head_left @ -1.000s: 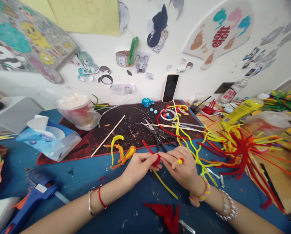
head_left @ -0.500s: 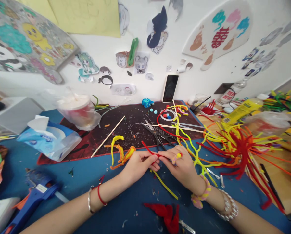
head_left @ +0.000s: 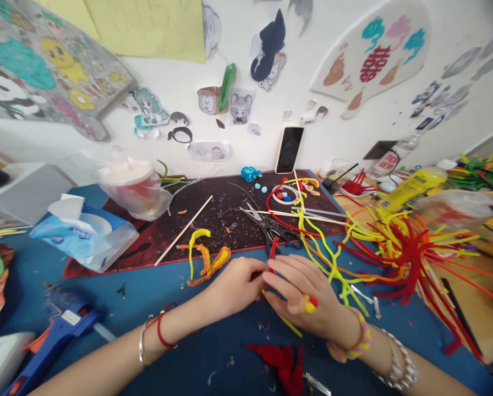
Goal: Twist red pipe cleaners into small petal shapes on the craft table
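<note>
Behind everything, a white wall (head_left: 250,148) is carrying drawings and cutouts. A blue tabletop (head_left: 155,308) is spreading below it, with a dark mat (head_left: 147,242) lying at the far side. A red, yellow and orange stem bundle (head_left: 411,253) is fanning out at right; a blue glue gun (head_left: 71,319) is resting near left.

Both hands are working close together at near center. Left hand (head_left: 238,283) is keeping its fingers curled and nearly closed, apparently pinching the red fuzzy stem (head_left: 273,250) low down; the contact is mostly hidden. Right hand (head_left: 304,291) is holding its fingers loosely bent, partly open, with fingertips beside the stem; whether they are gripping, I cannot tell.

Black-handled scissors (head_left: 267,228) are lying just beyond, and an orange-and-yellow piece (head_left: 209,264) is sitting left of the hands. A yellow-green stem (head_left: 291,327) is running out beneath the fingers.

Change: the red tip is now pointing upward at the right fingertips, where a moment ago it was slanting toward far left. The right hand is covering more of the join. My reading: the stem is being turned or bent around, its shaping still under way.
</note>
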### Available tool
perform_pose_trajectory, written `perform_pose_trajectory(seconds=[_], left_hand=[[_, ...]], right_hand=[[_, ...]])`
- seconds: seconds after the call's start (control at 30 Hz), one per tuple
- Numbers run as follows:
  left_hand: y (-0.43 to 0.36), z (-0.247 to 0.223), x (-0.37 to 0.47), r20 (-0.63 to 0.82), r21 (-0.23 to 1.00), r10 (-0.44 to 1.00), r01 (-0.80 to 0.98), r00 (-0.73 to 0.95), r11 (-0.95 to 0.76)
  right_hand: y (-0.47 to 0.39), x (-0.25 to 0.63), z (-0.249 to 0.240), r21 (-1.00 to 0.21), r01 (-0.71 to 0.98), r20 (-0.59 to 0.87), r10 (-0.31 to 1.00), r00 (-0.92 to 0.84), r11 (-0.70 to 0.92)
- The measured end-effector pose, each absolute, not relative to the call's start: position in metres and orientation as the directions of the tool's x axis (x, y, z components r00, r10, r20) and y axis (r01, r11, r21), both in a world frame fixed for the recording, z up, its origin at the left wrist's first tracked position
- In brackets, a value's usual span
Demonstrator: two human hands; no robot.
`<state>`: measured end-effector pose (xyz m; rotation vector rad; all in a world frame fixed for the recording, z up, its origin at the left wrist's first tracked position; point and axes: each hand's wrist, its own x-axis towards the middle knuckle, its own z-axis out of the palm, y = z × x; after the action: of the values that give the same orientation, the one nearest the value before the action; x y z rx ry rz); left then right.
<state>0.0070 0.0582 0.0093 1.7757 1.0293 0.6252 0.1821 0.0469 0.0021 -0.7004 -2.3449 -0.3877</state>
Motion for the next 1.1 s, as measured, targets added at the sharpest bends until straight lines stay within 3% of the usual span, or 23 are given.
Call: perform_pose_trajectory(seconds=[0.13, 0.3, 0.43, 0.63, 0.83, 1.1], left_hand=[[0.066, 0.011, 0.001, -0.229, 0.955, 0.78, 0.292, 0.582, 0.062], [0.075, 0.015, -0.008, -0.293, 0.953, 0.663, 0.264, 0.689, 0.146], [0.079, 0.017, -0.013, -0.367, 0.928, 0.525, 0.266, 0.768, 0.26], [0.085, 0.016, -0.02, -0.413, 0.89, 0.436, 0.252, 0.799, 0.381], [0.087, 0.019, -0.02, -0.432, 0.867, 0.408, 0.247, 0.804, 0.432], [0.087, 0.019, -0.022, -0.454, 0.864, 0.395, 0.287, 0.799, 0.413]], right_hand=[[0.057, 0.183, 0.003, 0.022, 0.551, 0.518, 0.462, -0.72, 0.834], [0.064, 0.187, -0.008, -0.071, 0.462, 0.561, 0.419, -0.714, 0.884], [0.064, 0.188, -0.016, -0.163, 0.387, 0.47, 0.416, -0.779, 0.908], [0.061, 0.19, -0.006, -0.126, 0.314, 0.339, 0.339, -0.878, 0.941], [0.058, 0.193, -0.008, -0.125, 0.452, 0.328, 0.467, -0.821, 0.883], [0.057, 0.194, -0.003, -0.064, 0.484, 0.276, 0.482, -0.832, 0.872]])
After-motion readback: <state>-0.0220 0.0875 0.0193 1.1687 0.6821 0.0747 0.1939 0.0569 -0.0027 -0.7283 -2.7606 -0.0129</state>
